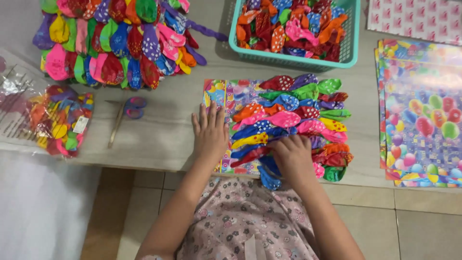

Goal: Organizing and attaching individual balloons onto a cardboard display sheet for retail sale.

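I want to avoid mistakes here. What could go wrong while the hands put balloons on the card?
1. The card reaches the table edge, and a blue balloon already hangs past it; it may drop to the floor.
2. Only the left hand lies flat on the card, so the right hand, working among the rows, might shift it and disturb them.
3. The scissors lie near the left hand; a careless reach could meet the blades.
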